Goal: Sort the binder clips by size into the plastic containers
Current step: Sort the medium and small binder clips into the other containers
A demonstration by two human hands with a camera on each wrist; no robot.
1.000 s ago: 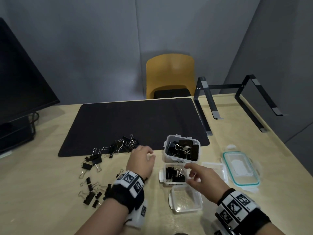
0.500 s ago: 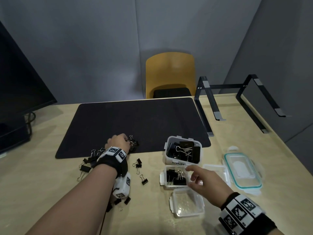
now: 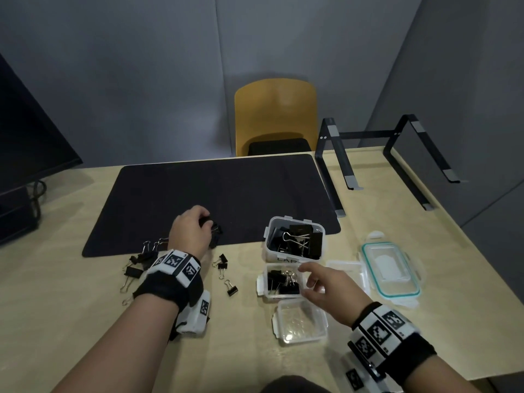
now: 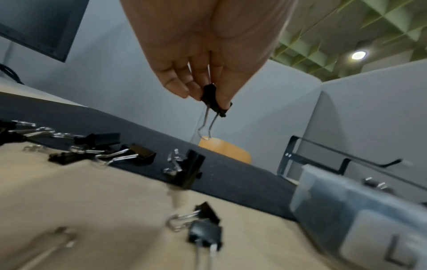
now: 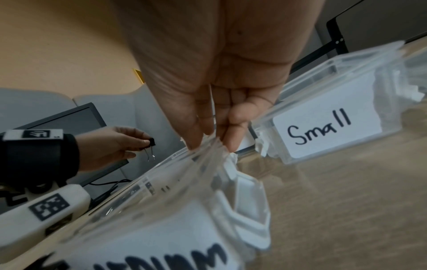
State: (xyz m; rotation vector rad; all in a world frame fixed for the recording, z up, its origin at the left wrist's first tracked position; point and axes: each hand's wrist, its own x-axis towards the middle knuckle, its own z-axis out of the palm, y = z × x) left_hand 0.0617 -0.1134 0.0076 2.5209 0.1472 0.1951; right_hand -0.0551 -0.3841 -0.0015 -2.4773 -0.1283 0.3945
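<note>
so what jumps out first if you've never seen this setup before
Probably the left hand, pinching one small black binder clip above the loose clips scattered at the near edge of the black mat. Next, the row of three clear containers by the right hand: the far one holds big clips, the middle one fewer, the nearest looks empty.

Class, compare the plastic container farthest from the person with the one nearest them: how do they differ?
The farthest container is taller and holds large black binder clips; the nearest container is shallower and holds none that I can see. The farthest one's label begins "LAR"; the nearest one's label is hidden in the head view. Both are clear, lidless plastic on the wooden table.
</note>
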